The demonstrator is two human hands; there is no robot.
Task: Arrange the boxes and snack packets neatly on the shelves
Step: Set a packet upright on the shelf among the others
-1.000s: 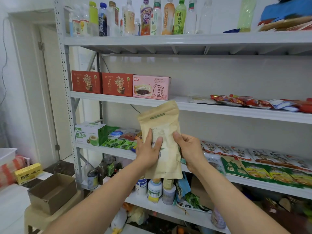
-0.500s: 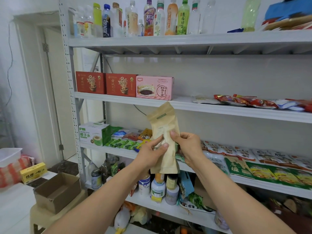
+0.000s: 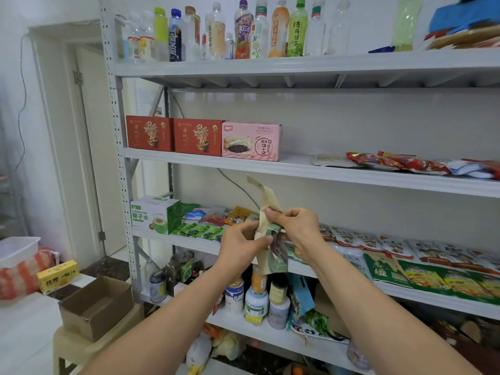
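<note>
The left hand [image 3: 240, 246] and the right hand [image 3: 299, 228] hold one packet [image 3: 276, 262] between them. The left hand pinches its middle from the left, thumb against fingers. The right hand grips it from the right and slightly higher, fingers curled over its edge. Neither hand carries anything else.

The packet's long axis is upright. Its bottom end hangs below both hands, and its top end rises above the right hand, leaning up and to the left. It is turned almost edge-on to the camera, so only a narrow tan strip and part of a green leaf print show.

Directly behind the hands runs the near shelf [image 3: 167, 236]. A green box [image 3: 155, 215] stands on it well left of the left hand. Snack packets [image 3: 378, 244] lie overlapped to the right of the right hand.

Above and beyond the hands runs the upper shelf [image 3: 297, 169]. Two red boxes [image 3: 198, 136] and a pink box [image 3: 251, 140] stand side by side, up and left of the packet's top. Flat packets [image 3: 397, 162] lie up and well right of the right hand. Between the pink box and those packets the shelf board shows bare.

Judgement: the bare stretch lies above the right hand, which is the nearer hand to it. Placing the packet there calls for a lift up and away, plus a turn about the long axis to face it outward.
</note>
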